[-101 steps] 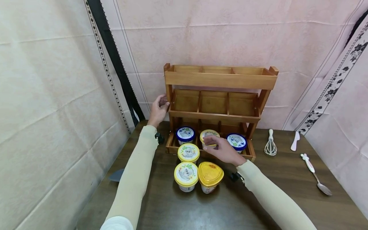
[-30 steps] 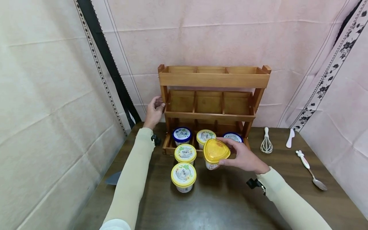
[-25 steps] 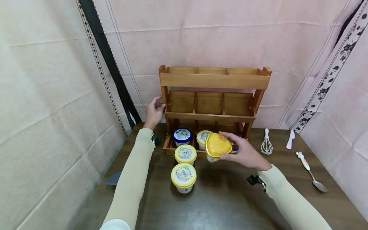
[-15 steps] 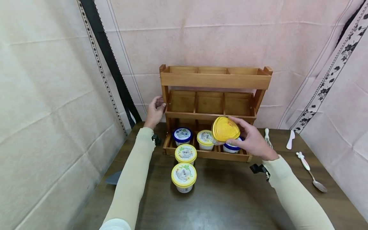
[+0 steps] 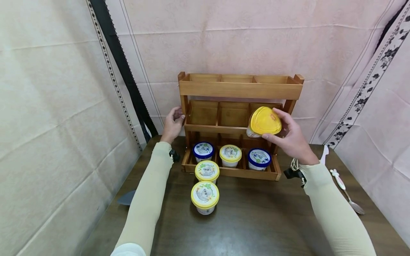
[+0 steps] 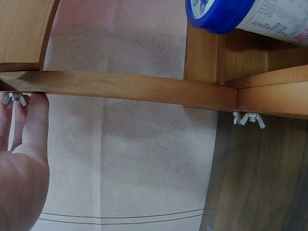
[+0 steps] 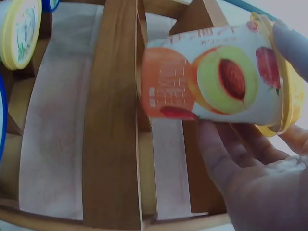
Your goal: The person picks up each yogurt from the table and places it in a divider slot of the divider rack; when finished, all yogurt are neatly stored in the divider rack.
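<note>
- Two yellow-lidded tubs are stood on the table.
- A cup is pinched near its lid by the right hand, before the middle shelf — seemingly so its base hangs free.
- The rack is touched by the left hand, fingers loose — perhaps for steadying.

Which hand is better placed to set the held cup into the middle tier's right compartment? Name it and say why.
Right, I'd judge: the right hand holds the yellow-lidded cup at that compartment, while the left hand is across at the left side of the rack.
</note>
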`<state>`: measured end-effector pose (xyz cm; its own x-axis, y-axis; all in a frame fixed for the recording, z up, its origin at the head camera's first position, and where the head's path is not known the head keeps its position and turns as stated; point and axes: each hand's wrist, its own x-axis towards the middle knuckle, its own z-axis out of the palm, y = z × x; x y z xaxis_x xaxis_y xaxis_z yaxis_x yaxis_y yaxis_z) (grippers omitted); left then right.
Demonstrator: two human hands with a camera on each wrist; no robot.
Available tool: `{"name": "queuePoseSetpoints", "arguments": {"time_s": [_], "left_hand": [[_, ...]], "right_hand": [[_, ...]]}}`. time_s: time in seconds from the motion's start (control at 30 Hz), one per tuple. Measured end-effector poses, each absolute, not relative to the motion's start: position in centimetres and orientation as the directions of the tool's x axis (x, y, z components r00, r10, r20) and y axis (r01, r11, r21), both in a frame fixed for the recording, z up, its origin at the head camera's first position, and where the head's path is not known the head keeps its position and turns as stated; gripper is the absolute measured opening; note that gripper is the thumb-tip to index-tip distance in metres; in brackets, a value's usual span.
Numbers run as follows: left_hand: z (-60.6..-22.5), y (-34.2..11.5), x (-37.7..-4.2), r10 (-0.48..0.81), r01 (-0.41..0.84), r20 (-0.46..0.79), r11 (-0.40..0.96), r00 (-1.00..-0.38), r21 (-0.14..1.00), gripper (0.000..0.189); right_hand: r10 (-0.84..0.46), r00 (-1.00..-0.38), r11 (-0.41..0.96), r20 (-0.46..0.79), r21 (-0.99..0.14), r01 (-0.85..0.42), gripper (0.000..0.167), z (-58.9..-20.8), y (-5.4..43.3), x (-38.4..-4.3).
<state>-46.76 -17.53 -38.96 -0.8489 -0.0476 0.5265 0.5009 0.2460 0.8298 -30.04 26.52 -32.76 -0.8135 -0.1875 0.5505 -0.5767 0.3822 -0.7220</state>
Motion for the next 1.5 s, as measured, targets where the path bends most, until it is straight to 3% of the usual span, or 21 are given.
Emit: {"name": "queuePoseSetpoints", "arguments": {"time_s": [0.47,0.8,1.5], "left_hand": [[-38.9,-17.6,-46.6,-0.045,0.491,0.519,0.259,-0.854,0.831,0.039],[-38.7,-17.6,-46.4,-0.039,0.491,0.517,0.258,-0.855,0.832,0.039],[-38.9,-17.7,-46.7,-0.043,0.49,0.517,0.258,-0.855,0.833,0.039]], "right_hand": [[0.014,-0.84,0.458,0.542,-0.751,-0.476,0.09,-33.5,28.1,-33.5],[0.026,-0.882,0.5,0.471,-0.77,-0.396,0.092,-33.8,28.0,-34.1],[0.036,-0.887,0.468,0.46,-0.792,-0.392,0.079,-33.8,28.7,-31.6]]}}
